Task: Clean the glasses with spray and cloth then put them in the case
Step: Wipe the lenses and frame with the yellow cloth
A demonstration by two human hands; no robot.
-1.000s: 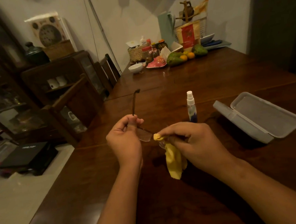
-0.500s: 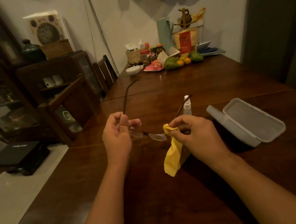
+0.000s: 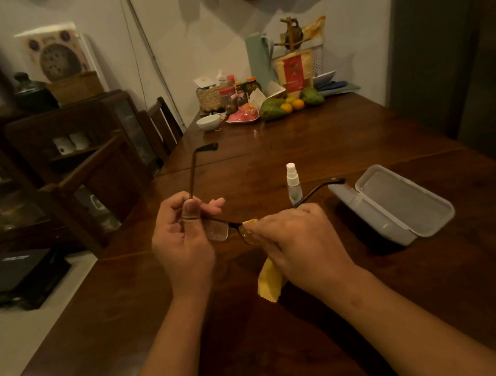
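Dark thin-framed glasses [image 3: 218, 225] had clear lenses; soft folded cleaning cloth [image 3: 269, 279] was yellow; small plastic spray bottle [image 3: 292, 183] clear, white-capped; open plastic case [image 3: 393, 201] translucent grey; wooden table [image 3: 358, 147] dark brown.

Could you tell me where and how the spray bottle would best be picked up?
Grip the spray bottle round its clear body below the white cap, coming from its right: it stands upright, and the glasses cross in front of its base.

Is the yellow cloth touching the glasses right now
Touching. The head view shows the right hand pinching the yellow cloth onto one lens of the glasses, with no gap; the left hand holds the other side.
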